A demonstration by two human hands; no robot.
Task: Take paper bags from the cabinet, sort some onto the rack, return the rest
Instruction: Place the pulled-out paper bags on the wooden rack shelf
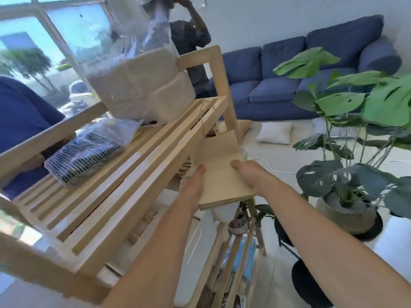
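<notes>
A flat stack of brown paper bags (220,172) is held just off the right end of the wooden slatted rack (106,207), its twine handle reaching up toward the top shelf's edge. My left hand (193,185) grips the stack's left side and my right hand (249,176) grips its right side, thumbs on top. A large bundle of paper bags wrapped in clear plastic (142,87) stands on the rack's top shelf at the far end.
A plastic-wrapped striped pack (84,156) lies on the top shelf at left. Lower shelves hold a white bowl (222,213) and small items. Big potted plants (347,165) stand at right, a blue sofa (300,78) behind. A person in blue stands at left, another at the back.
</notes>
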